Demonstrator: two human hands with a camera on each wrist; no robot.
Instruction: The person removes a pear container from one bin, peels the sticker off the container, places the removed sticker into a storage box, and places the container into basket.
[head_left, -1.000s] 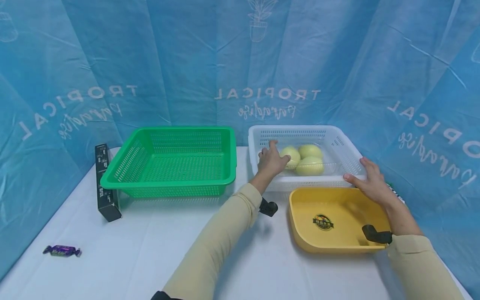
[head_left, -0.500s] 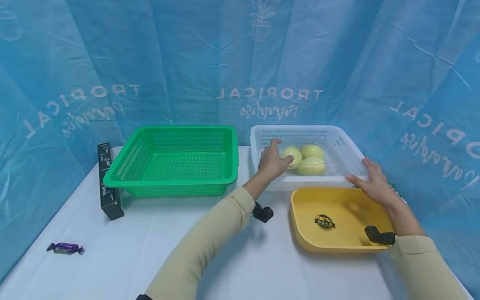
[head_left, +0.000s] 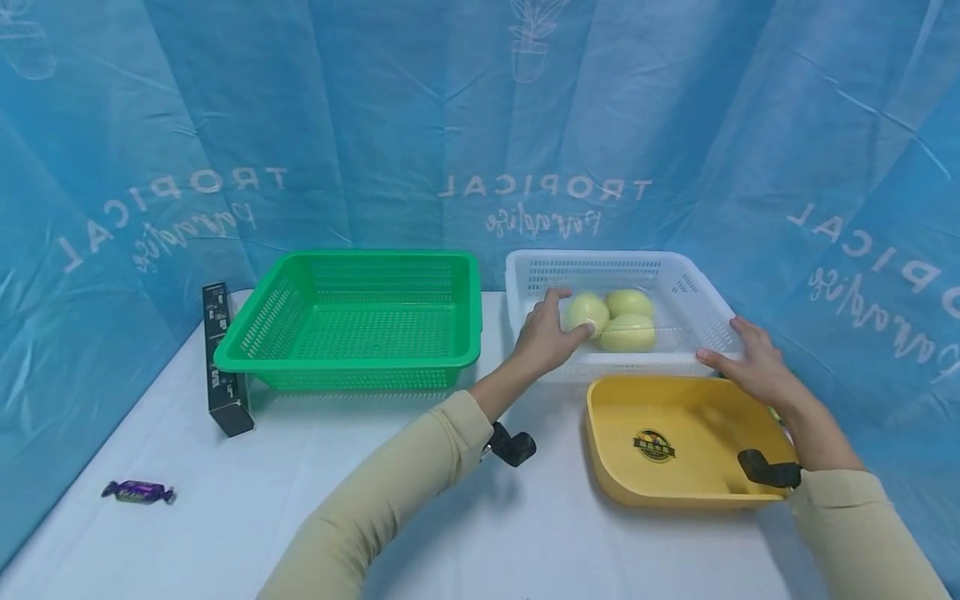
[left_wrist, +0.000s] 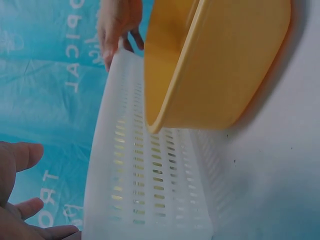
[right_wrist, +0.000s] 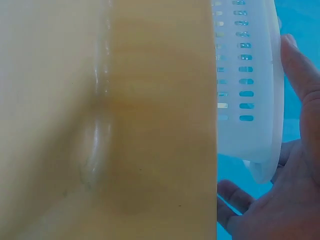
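A white perforated basket (head_left: 630, 358) stands at the back right with three pale yellow-green round fruits (head_left: 628, 332) inside, seemingly under clear plastic. My left hand (head_left: 546, 340) is over the basket's left front part, its thumb near the fruits. In the left wrist view that hand (left_wrist: 12, 225) has its fingers spread above the rim, holding nothing. At the right front corner my right hand (head_left: 761, 371) grips the basket rim. The right wrist view shows its thumb (right_wrist: 297, 65) on the rim and other fingers on the outer side, partly hidden by a yellow basin (right_wrist: 165, 150).
Directly in front of the white basket sits the yellow basin (head_left: 630, 479). A green perforated basket (head_left: 348, 367) stands to the left, beside a long black box (head_left: 225, 392). A purple-wrapped candy (head_left: 139, 492) lies at the front left. Blue curtain (head_left: 390, 125) surrounds the table.
My left hand has drawn back slightly toward the basket's front, and its forearm has swung left. The right hand keeps its place on the rim. The head view has shifted a little.
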